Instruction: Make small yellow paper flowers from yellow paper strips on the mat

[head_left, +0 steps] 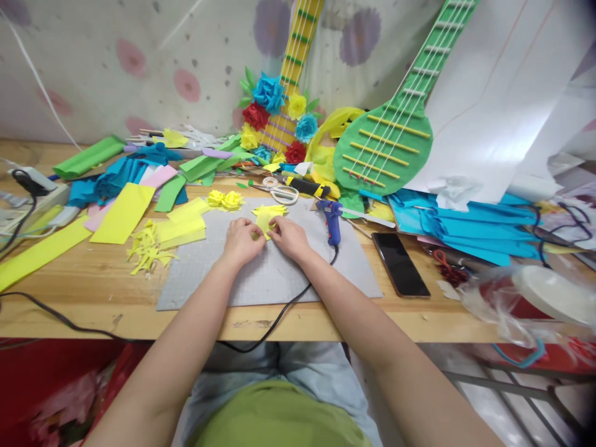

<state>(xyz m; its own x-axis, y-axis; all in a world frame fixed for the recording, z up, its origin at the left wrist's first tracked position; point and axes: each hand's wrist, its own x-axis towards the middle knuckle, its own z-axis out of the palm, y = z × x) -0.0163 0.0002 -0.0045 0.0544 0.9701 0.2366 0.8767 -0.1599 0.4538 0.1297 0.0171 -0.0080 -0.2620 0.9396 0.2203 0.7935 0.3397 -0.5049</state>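
Observation:
Over a grey work mat [274, 282], my left hand [243, 241] and my right hand [289, 237] meet at a small piece of yellow crepe paper [264, 221]. Fingers of both hands pinch its lower part from either side. More yellow paper shows just behind it, at the mat's far side. Two finished-looking yellow paper flowers [225, 200] lie to the left, beyond my left hand. Flat yellow paper pieces [182, 230] and a heap of yellow scraps [149, 248] are further left. To the right of my right hand rests a blue glue gun [331, 220].
Scissors [284, 195] and a black-and-yellow tool [305, 186] lie behind the mat. A phone [401, 264] is at the right. The glue gun's black cord [274, 323] runs under my right forearm. A green paper instrument [384, 146] and a yellow, flower-trimmed one [293, 74] lean at the back.

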